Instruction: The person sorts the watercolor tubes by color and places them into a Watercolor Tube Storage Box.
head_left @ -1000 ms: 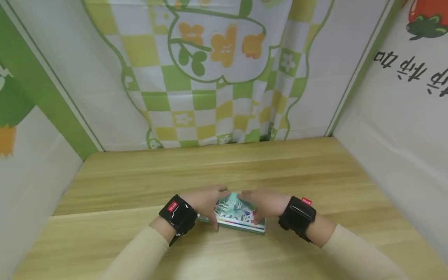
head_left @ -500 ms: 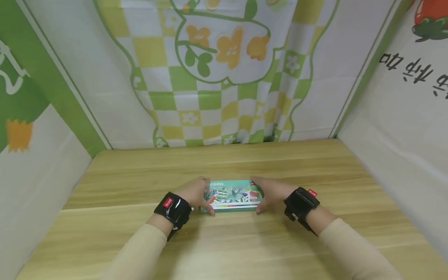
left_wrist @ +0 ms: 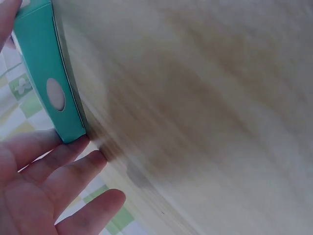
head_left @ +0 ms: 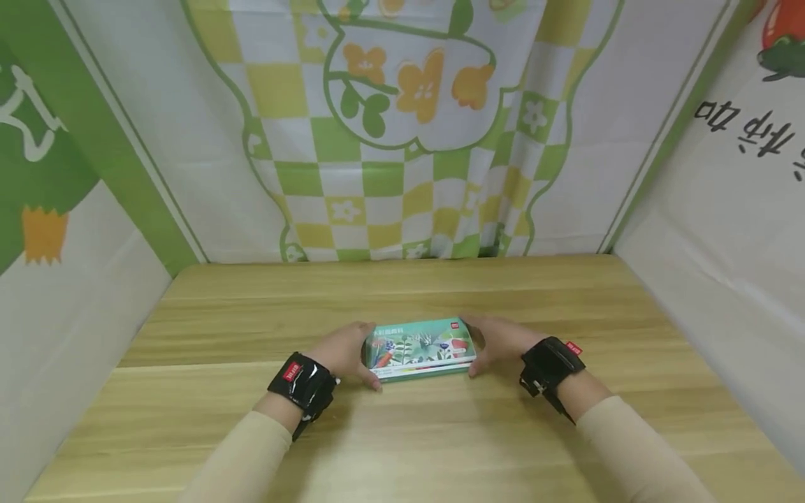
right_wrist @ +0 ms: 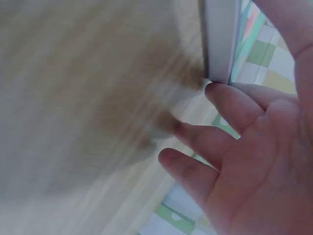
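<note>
A flat teal box (head_left: pixel 421 346), printed with flowers and leaves, lies lengthwise between both hands in the head view. My left hand (head_left: pixel 342 353) grips its left end, thumb at the near edge and fingers at the far edge. That end, seen in the left wrist view, is a teal flap (left_wrist: pixel 51 81) with a pale oval. At the other end, my right hand (head_left: pixel 503 342) grips the box the same way. In the right wrist view this end (right_wrist: pixel 221 41) looks pale grey-white, and the lower fingers stand apart from it. Whether the box rests fully on the table cannot be told.
The wooden table (head_left: pixel 402 440) stretches around the box on all sides. A checkered green and yellow curtain (head_left: pixel 383 181) hangs behind its far edge. Pale cloth walls (head_left: pixel 711 244) with printed pictures and characters stand left and right.
Both hands have spread from over the box to its two ends and hold it there. The box has turned slightly, its right end now farther away. The head view has shifted a little.
</note>
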